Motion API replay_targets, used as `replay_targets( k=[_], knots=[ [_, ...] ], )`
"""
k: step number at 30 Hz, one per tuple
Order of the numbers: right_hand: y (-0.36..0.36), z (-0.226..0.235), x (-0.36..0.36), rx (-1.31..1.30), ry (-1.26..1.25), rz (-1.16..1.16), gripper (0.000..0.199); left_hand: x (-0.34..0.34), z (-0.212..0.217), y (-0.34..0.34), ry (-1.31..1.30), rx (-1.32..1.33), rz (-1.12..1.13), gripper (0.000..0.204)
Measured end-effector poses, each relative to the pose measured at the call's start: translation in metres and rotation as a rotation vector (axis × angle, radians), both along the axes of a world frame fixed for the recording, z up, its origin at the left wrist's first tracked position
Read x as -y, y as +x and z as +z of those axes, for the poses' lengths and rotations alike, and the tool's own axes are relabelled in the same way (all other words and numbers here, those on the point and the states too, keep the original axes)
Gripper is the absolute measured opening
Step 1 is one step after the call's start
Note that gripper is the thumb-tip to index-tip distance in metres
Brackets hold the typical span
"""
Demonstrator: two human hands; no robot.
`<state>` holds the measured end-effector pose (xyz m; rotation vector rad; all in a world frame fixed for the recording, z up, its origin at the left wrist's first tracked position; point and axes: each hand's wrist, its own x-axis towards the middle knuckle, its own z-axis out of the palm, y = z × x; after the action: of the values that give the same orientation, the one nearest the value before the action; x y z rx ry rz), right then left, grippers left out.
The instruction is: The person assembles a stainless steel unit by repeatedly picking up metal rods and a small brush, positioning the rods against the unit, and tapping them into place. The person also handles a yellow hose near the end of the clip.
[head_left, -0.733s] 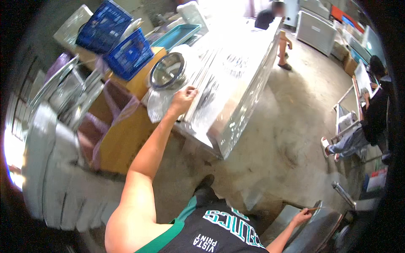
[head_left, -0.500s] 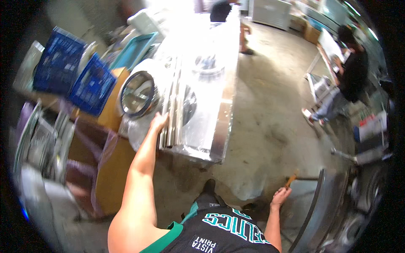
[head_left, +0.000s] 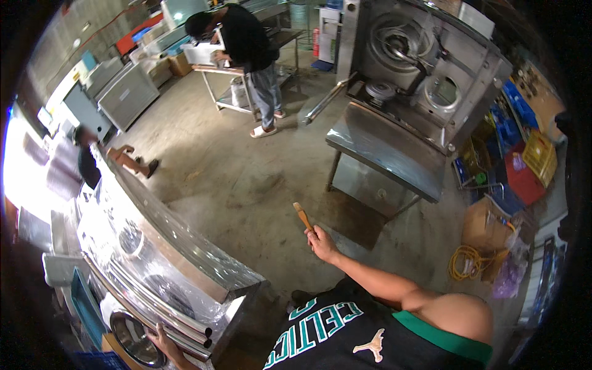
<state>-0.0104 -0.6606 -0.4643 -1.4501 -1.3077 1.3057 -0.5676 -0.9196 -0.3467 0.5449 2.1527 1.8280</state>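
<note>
My right hand [head_left: 322, 242] is closed around what looks like a small wooden-handled brush [head_left: 302, 216], held out over the floor with its pale end pointing away. My left hand [head_left: 161, 341] is low in the picture with its fingers apart, beside the near ends of several shiny metal tubes [head_left: 179, 322]; whether it touches them I cannot tell. Next to that hand is a round dark-rimmed washing machine door [head_left: 131, 336]. The tubes lie along a long metal surface wrapped in clear plastic [head_left: 203, 265].
A plastic-covered metal table [head_left: 382, 148] stands ahead right, in front of an opened washing machine [head_left: 425, 68]. One person [head_left: 246, 49] works at a far bench; another [head_left: 89, 157] is at the left. A cardboard box [head_left: 484, 228] and a coiled yellow hose [head_left: 467, 262] are at the right.
My view has swung to the right. The plastic-wrapped surface and left hand now appear at lower left. The right hand with the brush is now stretched forward, nearer the middle of the picture.
</note>
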Motion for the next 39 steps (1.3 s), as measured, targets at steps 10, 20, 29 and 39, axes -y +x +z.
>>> replay_targets(
  k=[10,20,29,39],
  knots=[
    [0.044,0.022,0.011,-0.122,0.053,-0.055,0.028,-0.118,0.24,0.147,0.359,0.014,-0.655,0.046],
    [0.212,0.004,0.027,-0.301,0.091,-0.388,0.023,-0.249,0.26,0.327,0.625,0.319,-1.424,0.078],
    [0.376,-0.022,0.072,-0.269,0.09,-0.642,0.02,-0.325,0.213,0.508,-0.062,-0.055,-1.068,0.053],
    [0.443,0.008,0.081,-0.051,0.021,-0.725,0.031,-0.304,0.041,0.655,-0.034,-0.001,-1.256,0.051]
  ],
)
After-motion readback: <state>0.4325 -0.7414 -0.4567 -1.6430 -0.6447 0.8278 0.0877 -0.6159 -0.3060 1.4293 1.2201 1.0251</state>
